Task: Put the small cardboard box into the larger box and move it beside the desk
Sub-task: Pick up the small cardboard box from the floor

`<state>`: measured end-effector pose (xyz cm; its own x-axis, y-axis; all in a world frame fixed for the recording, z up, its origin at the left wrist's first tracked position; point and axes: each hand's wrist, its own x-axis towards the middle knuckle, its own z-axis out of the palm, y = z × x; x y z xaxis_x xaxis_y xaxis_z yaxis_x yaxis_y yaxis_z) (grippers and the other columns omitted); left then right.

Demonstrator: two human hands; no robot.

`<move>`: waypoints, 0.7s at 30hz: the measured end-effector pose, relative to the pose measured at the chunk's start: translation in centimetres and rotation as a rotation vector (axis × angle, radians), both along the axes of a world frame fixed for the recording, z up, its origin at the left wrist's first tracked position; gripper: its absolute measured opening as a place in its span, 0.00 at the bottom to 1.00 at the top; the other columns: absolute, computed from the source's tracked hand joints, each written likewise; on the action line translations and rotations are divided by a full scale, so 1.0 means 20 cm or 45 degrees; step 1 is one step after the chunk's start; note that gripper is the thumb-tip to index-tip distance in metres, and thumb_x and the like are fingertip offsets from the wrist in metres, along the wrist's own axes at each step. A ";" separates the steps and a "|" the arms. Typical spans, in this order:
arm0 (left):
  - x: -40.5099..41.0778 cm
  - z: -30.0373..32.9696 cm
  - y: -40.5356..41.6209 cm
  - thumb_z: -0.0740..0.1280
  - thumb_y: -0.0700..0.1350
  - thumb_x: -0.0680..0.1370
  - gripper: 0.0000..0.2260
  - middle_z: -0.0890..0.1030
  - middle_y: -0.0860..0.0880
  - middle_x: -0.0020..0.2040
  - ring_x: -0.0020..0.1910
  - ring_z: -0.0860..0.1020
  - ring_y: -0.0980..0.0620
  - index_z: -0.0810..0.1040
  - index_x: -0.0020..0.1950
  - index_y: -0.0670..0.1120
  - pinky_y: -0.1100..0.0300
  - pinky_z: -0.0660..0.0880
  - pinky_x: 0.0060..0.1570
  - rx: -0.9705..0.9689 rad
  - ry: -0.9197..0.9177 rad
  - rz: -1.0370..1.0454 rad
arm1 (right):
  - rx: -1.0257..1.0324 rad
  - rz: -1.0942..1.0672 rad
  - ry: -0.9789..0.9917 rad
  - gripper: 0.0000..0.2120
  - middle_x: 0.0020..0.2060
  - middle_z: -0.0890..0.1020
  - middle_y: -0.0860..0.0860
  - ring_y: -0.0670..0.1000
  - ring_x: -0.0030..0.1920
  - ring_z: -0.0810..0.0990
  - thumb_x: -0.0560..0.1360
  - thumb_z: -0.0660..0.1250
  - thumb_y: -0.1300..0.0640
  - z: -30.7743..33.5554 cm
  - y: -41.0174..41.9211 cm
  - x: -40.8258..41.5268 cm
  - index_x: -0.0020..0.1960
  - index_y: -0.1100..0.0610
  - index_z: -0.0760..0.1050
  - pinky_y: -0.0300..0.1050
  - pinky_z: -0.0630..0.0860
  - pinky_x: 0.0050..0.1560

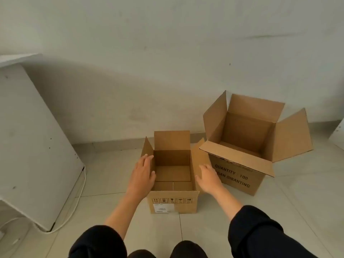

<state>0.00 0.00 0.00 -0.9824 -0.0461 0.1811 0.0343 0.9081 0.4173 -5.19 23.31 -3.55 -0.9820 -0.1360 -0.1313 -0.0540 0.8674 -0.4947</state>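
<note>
Small cardboard box point(173, 183) on floor point(111, 211), flaps up, empty inside: likely light, walls stiff, flaps floppy. Best hold: palms pressed on both side walls, below flaps. Left hand point(143, 174) and right hand point(208, 178) flank it, fingers apart, clamped on nothing. Larger box point(242, 170) open just right; desk point(33, 146) stands left.

A plain off-white wall point(167, 53) with faint scuffs and a dark streak at upper right meets a floor point(111, 174) of pale glossy tiles with thin grout lines. At the left stands a white desk point(28, 136), its side panel speckled with small marks. A white cable point(78, 205) curves along the floor at its foot.
</note>
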 end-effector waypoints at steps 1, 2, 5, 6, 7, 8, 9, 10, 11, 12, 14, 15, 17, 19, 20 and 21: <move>-0.02 -0.02 -0.01 0.59 0.44 0.80 0.23 0.60 0.45 0.77 0.75 0.62 0.47 0.59 0.75 0.46 0.52 0.68 0.70 0.008 -0.029 0.012 | 0.018 -0.018 -0.012 0.27 0.75 0.61 0.57 0.57 0.76 0.57 0.80 0.59 0.55 -0.02 0.01 -0.01 0.76 0.60 0.58 0.52 0.57 0.76; -0.06 -0.04 -0.02 0.59 0.44 0.80 0.23 0.59 0.46 0.77 0.75 0.61 0.47 0.59 0.75 0.47 0.52 0.67 0.70 0.028 -0.050 0.024 | 0.025 -0.039 -0.032 0.27 0.75 0.61 0.57 0.57 0.76 0.56 0.79 0.60 0.55 -0.03 0.01 -0.03 0.76 0.60 0.58 0.52 0.56 0.76; -0.19 -0.11 -0.08 0.60 0.44 0.80 0.23 0.57 0.46 0.78 0.76 0.59 0.48 0.59 0.75 0.47 0.54 0.65 0.71 0.004 -0.125 0.034 | 0.103 -0.132 -0.046 0.27 0.76 0.59 0.57 0.59 0.77 0.52 0.79 0.61 0.54 -0.11 0.00 -0.14 0.75 0.58 0.59 0.54 0.54 0.77; -0.24 -0.14 -0.10 0.60 0.43 0.80 0.24 0.57 0.45 0.78 0.77 0.58 0.47 0.59 0.75 0.47 0.54 0.64 0.73 -0.007 -0.137 0.052 | 0.135 -0.172 -0.044 0.28 0.76 0.58 0.58 0.59 0.77 0.51 0.78 0.62 0.54 -0.14 -0.01 -0.18 0.75 0.57 0.59 0.55 0.53 0.77; -0.28 -0.18 -0.13 0.61 0.43 0.80 0.25 0.57 0.44 0.78 0.77 0.57 0.46 0.59 0.76 0.46 0.53 0.62 0.74 -0.027 -0.156 0.081 | 0.177 -0.209 -0.051 0.29 0.77 0.57 0.58 0.60 0.77 0.50 0.78 0.63 0.54 -0.18 -0.02 -0.21 0.76 0.56 0.58 0.56 0.53 0.76; -0.31 -0.21 -0.15 0.62 0.43 0.79 0.26 0.57 0.43 0.78 0.77 0.57 0.45 0.58 0.76 0.46 0.53 0.60 0.75 -0.044 -0.170 0.121 | 0.206 -0.250 -0.062 0.30 0.77 0.55 0.59 0.61 0.77 0.49 0.77 0.64 0.54 -0.20 -0.03 -0.23 0.76 0.56 0.57 0.57 0.53 0.76; -0.33 -0.24 -0.18 0.62 0.42 0.79 0.27 0.56 0.42 0.78 0.77 0.56 0.44 0.57 0.76 0.45 0.52 0.59 0.75 -0.054 -0.188 0.164 | 0.220 -0.291 -0.089 0.31 0.77 0.54 0.60 0.62 0.77 0.49 0.77 0.64 0.55 -0.24 -0.03 -0.25 0.76 0.56 0.56 0.58 0.54 0.76; -0.35 -0.27 -0.20 0.63 0.41 0.79 0.29 0.56 0.41 0.78 0.78 0.55 0.43 0.55 0.77 0.45 0.51 0.58 0.76 -0.050 -0.198 0.206 | 0.210 -0.333 -0.117 0.33 0.76 0.54 0.61 0.63 0.77 0.51 0.77 0.65 0.55 -0.27 -0.03 -0.27 0.77 0.57 0.53 0.57 0.57 0.75; -0.37 -0.30 -0.23 0.64 0.41 0.78 0.30 0.55 0.40 0.78 0.78 0.55 0.43 0.54 0.77 0.44 0.50 0.57 0.76 -0.027 -0.210 0.249 | 0.191 -0.382 -0.144 0.36 0.76 0.55 0.62 0.63 0.76 0.55 0.76 0.65 0.54 -0.29 -0.04 -0.28 0.77 0.57 0.51 0.57 0.63 0.73; -0.39 -0.32 -0.24 0.65 0.40 0.78 0.32 0.55 0.40 0.78 0.77 0.55 0.42 0.52 0.77 0.43 0.49 0.58 0.76 0.012 -0.233 0.288 | 0.177 -0.433 -0.162 0.38 0.74 0.58 0.63 0.62 0.74 0.61 0.76 0.66 0.54 -0.30 -0.05 -0.29 0.78 0.57 0.49 0.55 0.69 0.69; -0.41 -0.37 -0.28 0.66 0.39 0.78 0.35 0.57 0.39 0.77 0.75 0.61 0.41 0.47 0.78 0.42 0.49 0.64 0.72 0.147 -0.332 0.368 | 0.138 -0.522 -0.141 0.39 0.71 0.64 0.62 0.60 0.65 0.74 0.75 0.67 0.55 -0.32 -0.06 -0.31 0.78 0.58 0.48 0.51 0.78 0.59; -0.42 -0.39 -0.29 0.66 0.39 0.78 0.36 0.61 0.38 0.76 0.72 0.67 0.40 0.45 0.78 0.42 0.50 0.68 0.68 0.224 -0.398 0.407 | 0.101 -0.544 -0.118 0.38 0.70 0.66 0.62 0.59 0.61 0.77 0.76 0.66 0.56 -0.32 -0.07 -0.32 0.78 0.59 0.49 0.49 0.79 0.54; -0.42 -0.44 -0.32 0.64 0.38 0.78 0.36 0.70 0.38 0.70 0.63 0.75 0.40 0.45 0.78 0.43 0.49 0.75 0.61 0.287 -0.481 0.421 | 0.048 -0.510 -0.094 0.30 0.67 0.71 0.61 0.58 0.60 0.78 0.77 0.64 0.58 -0.31 -0.10 -0.33 0.76 0.61 0.56 0.48 0.78 0.53; -0.42 -0.47 -0.33 0.62 0.36 0.79 0.30 0.78 0.39 0.60 0.53 0.80 0.43 0.51 0.77 0.44 0.51 0.80 0.50 0.292 -0.503 0.365 | 0.051 -0.433 -0.074 0.20 0.65 0.74 0.60 0.57 0.60 0.78 0.79 0.61 0.60 -0.31 -0.17 -0.33 0.70 0.62 0.66 0.48 0.76 0.57; -0.42 -0.48 -0.32 0.60 0.34 0.79 0.27 0.79 0.40 0.54 0.45 0.80 0.45 0.54 0.76 0.44 0.56 0.79 0.40 0.308 -0.496 0.350 | 0.045 -0.421 -0.063 0.18 0.65 0.73 0.59 0.57 0.60 0.78 0.79 0.59 0.61 -0.32 -0.21 -0.33 0.69 0.62 0.68 0.47 0.76 0.57; -0.42 -0.48 -0.31 0.58 0.33 0.79 0.25 0.79 0.42 0.48 0.37 0.77 0.49 0.57 0.75 0.44 0.61 0.74 0.31 0.333 -0.486 0.347 | 0.010 -0.434 -0.070 0.18 0.66 0.72 0.59 0.57 0.59 0.78 0.80 0.58 0.62 -0.33 -0.25 -0.32 0.69 0.61 0.67 0.47 0.76 0.57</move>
